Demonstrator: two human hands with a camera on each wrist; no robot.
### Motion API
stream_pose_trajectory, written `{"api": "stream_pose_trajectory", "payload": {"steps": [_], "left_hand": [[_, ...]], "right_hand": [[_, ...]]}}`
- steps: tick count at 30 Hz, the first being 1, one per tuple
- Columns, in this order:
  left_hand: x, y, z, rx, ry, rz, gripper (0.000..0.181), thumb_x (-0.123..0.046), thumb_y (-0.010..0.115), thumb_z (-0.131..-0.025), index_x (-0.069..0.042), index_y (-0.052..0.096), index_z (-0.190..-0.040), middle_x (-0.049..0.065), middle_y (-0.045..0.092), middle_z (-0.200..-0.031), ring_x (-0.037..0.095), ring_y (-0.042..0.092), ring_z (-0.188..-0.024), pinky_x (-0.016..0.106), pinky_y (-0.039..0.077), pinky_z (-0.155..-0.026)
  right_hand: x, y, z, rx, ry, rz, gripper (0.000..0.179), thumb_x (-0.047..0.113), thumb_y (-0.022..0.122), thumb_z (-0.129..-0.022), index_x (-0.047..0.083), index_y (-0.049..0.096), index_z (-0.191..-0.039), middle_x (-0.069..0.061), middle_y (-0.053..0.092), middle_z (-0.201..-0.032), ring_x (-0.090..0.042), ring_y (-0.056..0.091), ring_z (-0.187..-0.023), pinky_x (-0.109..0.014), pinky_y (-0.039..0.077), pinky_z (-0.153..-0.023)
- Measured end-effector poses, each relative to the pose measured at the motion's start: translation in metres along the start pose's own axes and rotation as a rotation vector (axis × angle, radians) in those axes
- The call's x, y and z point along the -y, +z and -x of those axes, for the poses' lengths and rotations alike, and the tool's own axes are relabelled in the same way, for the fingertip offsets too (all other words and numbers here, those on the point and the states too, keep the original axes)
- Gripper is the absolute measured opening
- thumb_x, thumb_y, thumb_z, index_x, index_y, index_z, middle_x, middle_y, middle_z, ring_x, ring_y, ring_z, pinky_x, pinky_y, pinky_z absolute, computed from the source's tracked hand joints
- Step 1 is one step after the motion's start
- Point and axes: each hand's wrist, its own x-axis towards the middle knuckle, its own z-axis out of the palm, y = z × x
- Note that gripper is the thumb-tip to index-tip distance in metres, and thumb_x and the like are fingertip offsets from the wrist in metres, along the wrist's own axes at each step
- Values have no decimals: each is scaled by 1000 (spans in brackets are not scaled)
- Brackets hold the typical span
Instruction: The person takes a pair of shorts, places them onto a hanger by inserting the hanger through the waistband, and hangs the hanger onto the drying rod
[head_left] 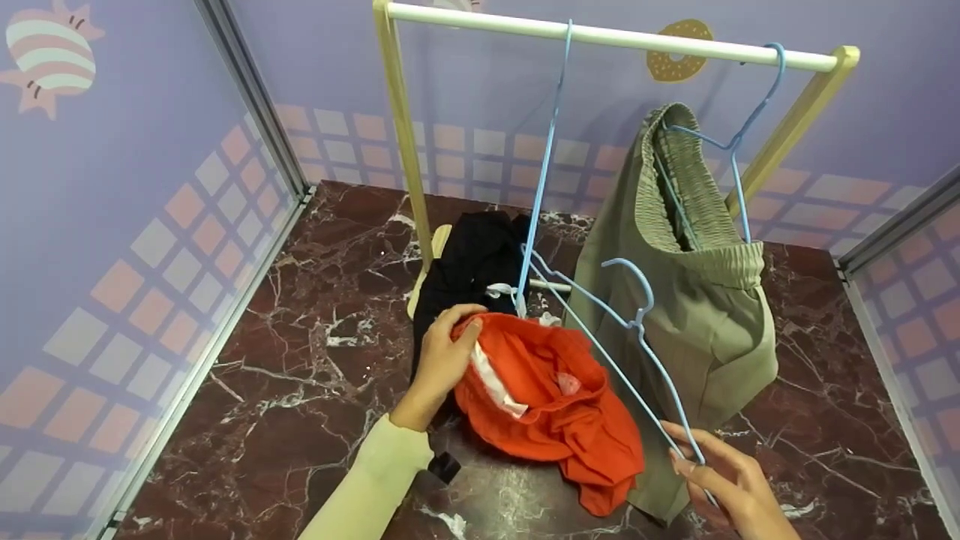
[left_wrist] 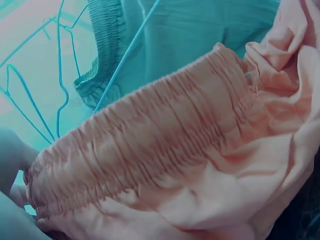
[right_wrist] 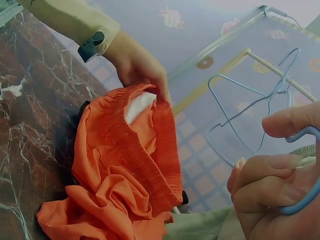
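Note:
My left hand [head_left: 446, 352] grips the elastic waistband of an orange garment [head_left: 517, 439], thumb and fingers on either side of its edge. The waistband gapes, and a white label [head_left: 495, 382] shows inside. In the left wrist view the gathered waistband [left_wrist: 150, 125] fills the middle. Over to the right, my right hand [head_left: 731, 484] pinches the near end of a light blue wire hanger [head_left: 637, 324]. Its hook points up, and its far end reaches toward the black garment [head_left: 480, 251]. The right wrist view shows the fingers [right_wrist: 265, 200] curled round the blue wire.
A rack with a white rail [head_left: 487, 21] and wooden posts [head_left: 405, 127] stands ahead. Olive trousers [head_left: 690, 330] hang at its right on a blue hanger [head_left: 739, 142]. Another blue hanger [head_left: 551, 135] hangs mid-rail. Dark marbled flooring [head_left: 300, 375] lies below, with patterned walls [head_left: 150, 150] around.

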Motion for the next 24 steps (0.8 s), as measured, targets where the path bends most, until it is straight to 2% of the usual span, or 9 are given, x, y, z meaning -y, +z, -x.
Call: {"api": "stream_pose_trajectory", "payload": {"steps": [2, 5, 8, 9, 11, 14, 17, 21, 24], "left_hand": [[2, -2, -1, 10, -51, 70, 20, -16, 61, -94, -11, 70, -111, 7, 68, -113, 22, 59, -109, 38, 42, -99], [5, -3, -4, 10, -107, 152, 21, -16, 58, -96, -9, 68, -113, 9, 67, -116, 21, 58, -108, 35, 42, -97], [8, -4, -6, -4, -122, 193, 22, -15, 57, -97, -7, 67, -115, 13, 66, -117, 22, 58, -107, 34, 43, -95], [10, -4, -7, -9, -124, 202, 23, -15, 57, -97, -6, 67, -115, 14, 66, -117, 23, 58, -107, 34, 43, -95], [12, -4, -8, -15, -125, 216, 24, -15, 57, -97, -5, 67, -116, 14, 66, -118, 23, 58, -108, 33, 42, -95], [14, -4, -9, -20, -132, 224, 24, -14, 57, -97, -4, 66, -117, 14, 66, -118, 24, 58, -108, 31, 43, -94], [16, -4, -10, -17, -148, 231, 24, -13, 57, -97, -3, 66, -117, 13, 66, -116, 22, 58, -106, 27, 43, -92], [19, -4, -12, -17, -172, 251, 24, -11, 57, -96, -1, 65, -117, 13, 67, -114, 21, 59, -104, 24, 44, -89], [23, -5, -15, -23, -206, 274, 25, -11, 56, -97, 0, 64, -118, 15, 66, -115, 24, 59, -104, 24, 44, -87]], "right_hand": [[-1, -2, 1, 31, 3, -6, 40, 11, 45, -101, 7, 47, -141, -3, 59, -92, -36, 20, -50, -48, 24, -41], [-2, -4, 0, 76, -2, -15, 39, 10, 44, -102, 12, 49, -141, 3, 54, -70, -38, 19, -49, -46, 27, -39], [-3, -6, 0, 122, 0, -25, 39, 9, 43, -102, 19, 51, -139, 5, 43, -56, -39, 17, -48, -44, 30, -38], [-3, -7, 0, 135, 0, -26, 39, 9, 43, -102, 20, 52, -138, 4, 39, -54, -38, 17, -47, -45, 29, -38], [-3, -10, 0, 149, -17, 5, 40, 8, 42, -102, 21, 52, -138, 4, 41, -59, -37, 20, -49, -43, 33, -42], [-3, -16, 0, 172, -61, 57, 41, 5, 41, -102, 18, 51, -139, -4, 33, -57, -34, 23, -49, -42, 35, -46], [-4, -20, 0, 200, -99, 80, 42, 2, 40, -101, 11, 47, -142, -11, 26, -55, -31, 22, -47, -41, 33, -44], [-4, -23, 1, 274, -68, 15, 42, 3, 38, -102, 7, 41, -144, -17, 22, -56, -30, 15, -43, -42, 25, -36], [-3, -23, 1, 311, -33, -1, 42, 5, 38, -103, 3, 38, -145, -17, 24, -58, -30, 13, -43, -38, 26, -34]]}}
